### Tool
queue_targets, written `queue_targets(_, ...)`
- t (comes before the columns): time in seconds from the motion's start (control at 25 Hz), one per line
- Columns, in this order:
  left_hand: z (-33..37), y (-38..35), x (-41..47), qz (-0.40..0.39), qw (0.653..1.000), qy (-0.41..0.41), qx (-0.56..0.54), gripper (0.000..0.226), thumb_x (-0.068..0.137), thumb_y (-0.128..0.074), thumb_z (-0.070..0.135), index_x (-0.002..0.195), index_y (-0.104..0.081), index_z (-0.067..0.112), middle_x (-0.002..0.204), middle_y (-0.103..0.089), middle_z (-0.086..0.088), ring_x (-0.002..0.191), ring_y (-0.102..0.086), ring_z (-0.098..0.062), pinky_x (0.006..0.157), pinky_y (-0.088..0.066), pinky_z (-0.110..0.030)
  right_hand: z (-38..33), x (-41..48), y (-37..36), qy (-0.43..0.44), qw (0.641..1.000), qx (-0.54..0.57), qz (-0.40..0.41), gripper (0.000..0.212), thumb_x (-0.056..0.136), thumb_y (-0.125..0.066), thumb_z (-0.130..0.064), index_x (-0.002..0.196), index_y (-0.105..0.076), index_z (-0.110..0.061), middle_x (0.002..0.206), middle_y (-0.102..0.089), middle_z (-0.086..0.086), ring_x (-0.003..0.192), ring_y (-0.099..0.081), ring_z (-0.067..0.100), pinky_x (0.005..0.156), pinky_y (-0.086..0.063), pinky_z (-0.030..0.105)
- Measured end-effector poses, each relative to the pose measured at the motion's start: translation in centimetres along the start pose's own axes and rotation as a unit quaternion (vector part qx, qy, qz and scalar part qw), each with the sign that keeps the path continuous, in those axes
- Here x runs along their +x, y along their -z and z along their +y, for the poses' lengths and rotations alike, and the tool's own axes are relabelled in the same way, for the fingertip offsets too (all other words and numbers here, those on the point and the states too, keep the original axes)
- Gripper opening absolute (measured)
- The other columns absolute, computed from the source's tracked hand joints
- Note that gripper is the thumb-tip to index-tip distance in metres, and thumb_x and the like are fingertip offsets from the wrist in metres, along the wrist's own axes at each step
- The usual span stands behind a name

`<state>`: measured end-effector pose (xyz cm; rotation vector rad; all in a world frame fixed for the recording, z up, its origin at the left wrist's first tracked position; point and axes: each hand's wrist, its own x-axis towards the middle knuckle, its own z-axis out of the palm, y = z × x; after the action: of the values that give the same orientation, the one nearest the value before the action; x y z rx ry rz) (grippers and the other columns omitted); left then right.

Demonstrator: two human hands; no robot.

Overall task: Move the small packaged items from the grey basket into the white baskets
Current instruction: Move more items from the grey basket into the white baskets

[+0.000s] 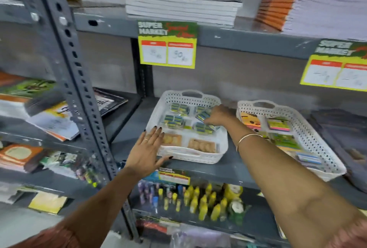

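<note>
Two bare forearms reach up from the bottom of the view toward a grey metal shelf (228,170). On the person's left, the left hand (148,148) is spread flat with fingers splayed, palm against the near left corner of the left white basket (222,148); it grips nothing. Across from it, the right hand (217,116), a thin bangle (248,138) on its wrist, dips into the same basket from the right, fingers curled over a small blue-and-yellow packaged item (203,116). Whether the fingers are closed on that packet or only resting on it cannot be told (the frame is smeared by motion).

More packets of the same kind (174,118) lie in clusters across the far half of this basket, and two flat orange-brown packs (201,145) lie along its near edge. Just beside it to the right, apart from it, sits the right white basket (317,140), holding bright sticky-note pads (278,124) and other colourful packs. Yellow price signs (167,47) hang from the shelf above, under stacked white paper (182,8). Below, yellow bottles (202,200) stand in rows. No grey basket is in view.
</note>
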<state>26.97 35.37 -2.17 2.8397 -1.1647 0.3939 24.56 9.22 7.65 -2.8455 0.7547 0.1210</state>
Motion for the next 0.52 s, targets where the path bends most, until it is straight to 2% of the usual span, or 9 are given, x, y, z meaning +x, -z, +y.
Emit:
queue_targets(0.12,0.0,-0.2,0.0,0.005,1.000,-0.009,-0.016,0.087,0.087,-0.005,0.066,0.131,-0.046,0.003,0.137,-0.049,-0.013,0.129,-0.042,-0.025,0.111,-0.022,-0.037,-0.9,1.6,-2.7,0.005,0.999,-0.025,-0.027,0.056,0.078,-0.068,-0.037,0.120,-0.059,-0.001,0.131,-0.053,0.021,0.120,-0.053,0.035,0.090,-0.049,0.033)
queue_targets(0.24,-0.1,-0.4,-0.2,0.012,0.999,-0.017,-0.032,0.087,0.086,-0.008,0.067,0.132,-0.044,0.003,0.137,-0.049,-0.014,0.129,-0.042,-0.027,0.109,-0.014,-0.035,-0.5,3.2,-4.7,0.011,0.998,-0.050,-0.043,0.054,0.079,-0.067,-0.033,0.121,-0.057,0.000,0.132,-0.048,0.021,0.122,-0.047,0.035,0.094,-0.048,0.036)
queue_targets(0.36,-0.3,-0.5,-0.1,0.011,0.999,-0.021,-0.026,0.086,0.086,-0.009,0.067,0.133,-0.042,0.003,0.138,-0.049,-0.013,0.129,-0.042,-0.026,0.111,-0.017,-0.035,0.1,4.2,-6.0,0.030,0.995,-0.080,-0.049,0.057,0.077,-0.067,-0.032,0.123,-0.056,-0.001,0.132,-0.047,0.021,0.122,-0.045,0.035,0.096,-0.050,0.038)
queue_targets(0.52,0.0,-0.7,-0.1,0.015,0.999,-0.015,-0.032,0.084,0.086,-0.015,0.066,0.133,-0.042,0.003,0.137,-0.049,-0.014,0.129,-0.042,-0.027,0.109,-0.012,-0.035,0.4,5.3,-6.7,0.046,0.992,-0.097,-0.059,0.062,0.077,-0.066,-0.031,0.129,-0.050,-0.003,0.135,-0.045,0.021,0.126,-0.043,0.035,0.100,-0.048,0.039)
